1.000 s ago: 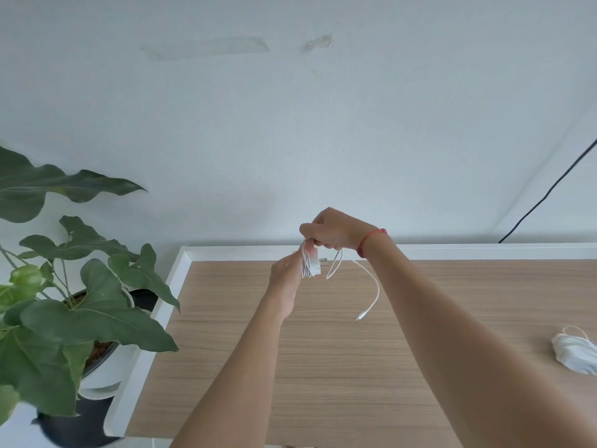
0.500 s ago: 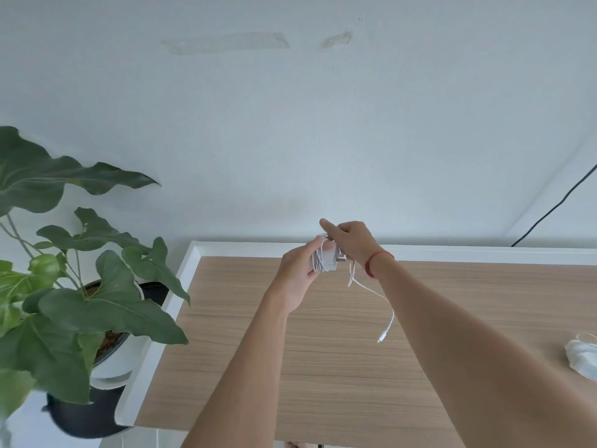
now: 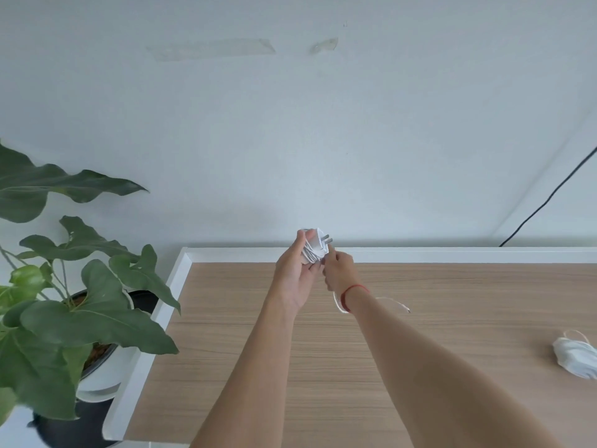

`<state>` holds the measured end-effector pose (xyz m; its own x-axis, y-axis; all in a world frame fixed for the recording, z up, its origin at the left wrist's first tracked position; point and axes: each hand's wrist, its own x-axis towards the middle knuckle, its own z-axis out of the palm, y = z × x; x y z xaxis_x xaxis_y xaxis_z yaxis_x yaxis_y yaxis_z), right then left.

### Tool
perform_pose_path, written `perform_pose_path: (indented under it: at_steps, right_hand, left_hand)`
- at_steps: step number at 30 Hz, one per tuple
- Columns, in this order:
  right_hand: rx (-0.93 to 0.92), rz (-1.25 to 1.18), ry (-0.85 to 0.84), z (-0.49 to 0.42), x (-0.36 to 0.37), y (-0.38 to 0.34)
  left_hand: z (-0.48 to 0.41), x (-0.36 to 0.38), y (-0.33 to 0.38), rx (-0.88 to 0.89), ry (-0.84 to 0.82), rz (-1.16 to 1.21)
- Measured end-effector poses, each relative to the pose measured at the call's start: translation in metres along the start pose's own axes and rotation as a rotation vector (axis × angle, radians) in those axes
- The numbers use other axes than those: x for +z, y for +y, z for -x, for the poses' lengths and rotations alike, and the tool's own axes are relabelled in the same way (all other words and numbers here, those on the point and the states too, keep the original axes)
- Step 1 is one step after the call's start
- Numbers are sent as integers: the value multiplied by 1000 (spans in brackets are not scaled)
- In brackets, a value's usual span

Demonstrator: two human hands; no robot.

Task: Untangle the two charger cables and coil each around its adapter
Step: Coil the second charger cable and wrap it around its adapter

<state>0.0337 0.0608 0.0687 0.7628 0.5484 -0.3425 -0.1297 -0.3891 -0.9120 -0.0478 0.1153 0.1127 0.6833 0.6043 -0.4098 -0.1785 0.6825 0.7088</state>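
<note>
Over the desk (image 3: pixel 420 367), left hand (image 3: pixel 295 273) grips adapter (image 3: pixel 316 248); right hand (image 3: pixel 339 270) pinches cable (image 3: pixel 336 303).

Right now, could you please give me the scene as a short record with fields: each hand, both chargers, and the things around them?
left hand: holds the adapter, prongs pointing up and right, cable turns wrapped around it
right hand: pinches the cable just below the adapter
unwound part: a short tail, connector end over the table
second charger: already coiled, lying on the table at the right
potted plant: beside the table's left edge
</note>
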Motion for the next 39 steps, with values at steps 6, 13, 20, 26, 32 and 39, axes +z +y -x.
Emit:
perform_pose_path:
  at_steps: [6, 13, 20, 26, 32, 39]
  right_hand:
    - [-20, 252, -321, 19, 0, 3]
    - [32, 514, -645, 20, -43, -43]
    - [-177, 386, -558, 14, -61, -101]
    - [-252, 306, -461, 11, -57, -106]
    - [-203, 155, -489, 13, -56, -104]
    - [-210, 169, -514, 12, -55, -108]
  left_hand:
    - [-8, -2, 0, 29, 216, -209]
    - [-10, -21, -2, 125, 254, -529]
    - [-3, -31, -10, 105, 117, -746]
    - [2, -15, -4, 41, 34, -773]
    - [0, -14, 0, -11, -34, -610]
    - [4, -19, -4, -80, -131, -458]
